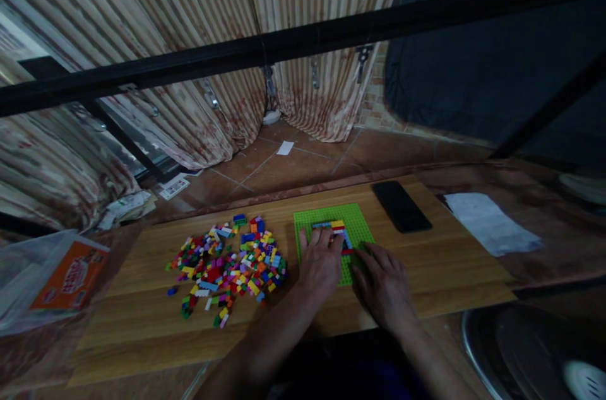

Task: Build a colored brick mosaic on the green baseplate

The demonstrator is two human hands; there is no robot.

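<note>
A bright green baseplate (353, 214) lies on the wooden table, bearing a low outline of blue, yellow, red and white toy bricks (337, 224). My left hand (322, 260) rests over the left part of this outline, its fingers slightly spread and pointing forward. It covers some of the bricks, and whatever lies under the palm is hidden. At the plate's right edge sits my right hand (384, 279), fingers loosely bent and apart, fingertips touching the edge. No brick shows in it. Left of the plate spreads a loose heap of small multicoloured bricks (237, 267).
A black phone (401, 205) lies on the table (142, 299) right of the plate. Beyond the left end stands a clear plastic box (40, 286) with an orange label. Papers (492, 220) lie past the right end. A dark metal bar (303, 39) crosses in front of curtains.
</note>
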